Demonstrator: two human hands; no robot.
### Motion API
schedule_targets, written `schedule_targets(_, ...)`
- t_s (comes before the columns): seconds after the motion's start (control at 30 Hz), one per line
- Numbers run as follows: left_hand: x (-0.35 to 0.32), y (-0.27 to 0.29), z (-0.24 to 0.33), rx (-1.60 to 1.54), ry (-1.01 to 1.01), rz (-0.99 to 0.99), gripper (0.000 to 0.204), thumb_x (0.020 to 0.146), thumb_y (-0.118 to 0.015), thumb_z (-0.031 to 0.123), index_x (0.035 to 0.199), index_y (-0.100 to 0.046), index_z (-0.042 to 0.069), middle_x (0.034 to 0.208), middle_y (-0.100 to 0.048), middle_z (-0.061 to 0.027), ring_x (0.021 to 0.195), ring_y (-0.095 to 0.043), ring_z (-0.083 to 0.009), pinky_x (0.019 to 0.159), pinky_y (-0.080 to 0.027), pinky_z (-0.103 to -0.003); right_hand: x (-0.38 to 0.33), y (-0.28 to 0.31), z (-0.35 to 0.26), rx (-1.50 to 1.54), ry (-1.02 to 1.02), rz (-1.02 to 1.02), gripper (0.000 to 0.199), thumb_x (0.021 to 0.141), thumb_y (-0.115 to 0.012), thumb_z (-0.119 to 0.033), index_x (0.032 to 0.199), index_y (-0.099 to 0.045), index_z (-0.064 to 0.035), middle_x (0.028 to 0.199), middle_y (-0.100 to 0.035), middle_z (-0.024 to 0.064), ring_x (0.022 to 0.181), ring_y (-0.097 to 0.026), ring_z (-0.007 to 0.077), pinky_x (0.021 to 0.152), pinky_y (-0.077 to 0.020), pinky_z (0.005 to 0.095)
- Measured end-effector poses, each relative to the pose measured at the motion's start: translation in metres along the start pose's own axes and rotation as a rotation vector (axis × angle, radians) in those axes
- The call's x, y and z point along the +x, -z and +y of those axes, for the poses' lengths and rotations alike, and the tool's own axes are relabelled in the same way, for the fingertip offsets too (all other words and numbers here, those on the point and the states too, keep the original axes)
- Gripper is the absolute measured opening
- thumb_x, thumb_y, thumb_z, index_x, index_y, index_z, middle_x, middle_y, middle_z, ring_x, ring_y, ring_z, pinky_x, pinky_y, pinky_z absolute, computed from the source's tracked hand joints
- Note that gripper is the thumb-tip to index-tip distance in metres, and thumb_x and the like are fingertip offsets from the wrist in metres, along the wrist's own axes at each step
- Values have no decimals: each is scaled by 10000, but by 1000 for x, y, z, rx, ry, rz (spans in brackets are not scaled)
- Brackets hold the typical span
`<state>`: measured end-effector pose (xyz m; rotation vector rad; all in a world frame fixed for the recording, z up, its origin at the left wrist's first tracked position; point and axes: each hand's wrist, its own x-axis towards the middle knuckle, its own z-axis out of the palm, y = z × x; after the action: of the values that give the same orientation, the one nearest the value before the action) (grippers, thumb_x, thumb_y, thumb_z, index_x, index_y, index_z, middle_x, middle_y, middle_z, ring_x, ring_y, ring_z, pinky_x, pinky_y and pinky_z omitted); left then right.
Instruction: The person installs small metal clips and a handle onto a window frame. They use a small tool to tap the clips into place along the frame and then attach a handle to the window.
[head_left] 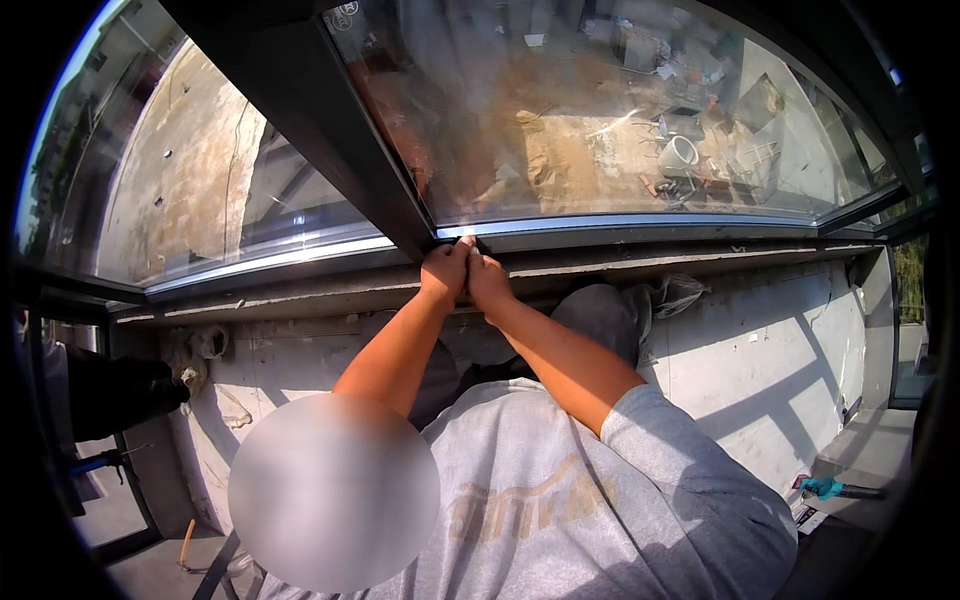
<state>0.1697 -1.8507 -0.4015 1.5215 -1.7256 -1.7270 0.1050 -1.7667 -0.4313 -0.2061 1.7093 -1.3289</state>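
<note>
Both my arms reach forward to the window's bottom edge, and my hands meet at the foot of the dark upright post point(330, 130). My left hand point(443, 270) has its fingers curled against the lower frame. Pressed up beside it, my right hand point(487, 278) is closed too, a fingertip pointing up at the corner of the glass. Anything pinched between them is hidden by the fingers. Just above lies the bright lower strip point(620, 226) of the right window pane point(560, 120), which is smeared with reflections. Below runs the concrete sill point(340, 297).
A crumpled clear plastic bag point(680, 295) lies near the sill, right of a dark grey trouser knee point(605, 310). A teal and black tool point(825, 488) is at lower right. Far left are a blue and black tool point(95, 465) and a dark shape point(120, 390). A white bucket point(678, 152) stands beyond the glass.
</note>
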Motion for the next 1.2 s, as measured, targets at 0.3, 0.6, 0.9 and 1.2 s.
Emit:
schedule_targets(0.3,-15,13,14,32,-36,78,470,950,-687,430,788,-679,-11,694,-645,-96,576,-582,-201,572,-464,-386,-2,-8,-4,305,-55,-271,497,1093,-355,-571,943,-567,-148,664,-517,-6,469,-453,114,392,-313,276)
schedule_targets(0.6,-3,5,-11,123,-14,188,516,907,-697,478,979,-755,-29,848,-739,-221,840,-728,-332,784,-541,-411,28,-28,34,-52,129,67,602,1087,-404,-510,999,-699,7,816,-714,153,764,-691,289,703,-517,410)
schedule_targets(0.9,4,14,-12,-489,225,14,340,936,-742,330,1076,-766,21,973,-729,-68,789,-648,-175,707,-515,-344,3,-32,-5,-155,171,102,611,1082,-399,-481,1011,-703,44,926,-725,256,916,-693,454,793,-511,509)
schedule_targets(1.2,11,-2,-21,-222,57,59,504,932,-709,459,825,-732,-33,734,-682,-128,598,-618,-229,538,-478,-406,14,-16,6,-94,126,79,598,1092,-402,-453,912,-689,40,848,-720,223,771,-705,381,680,-520,478)
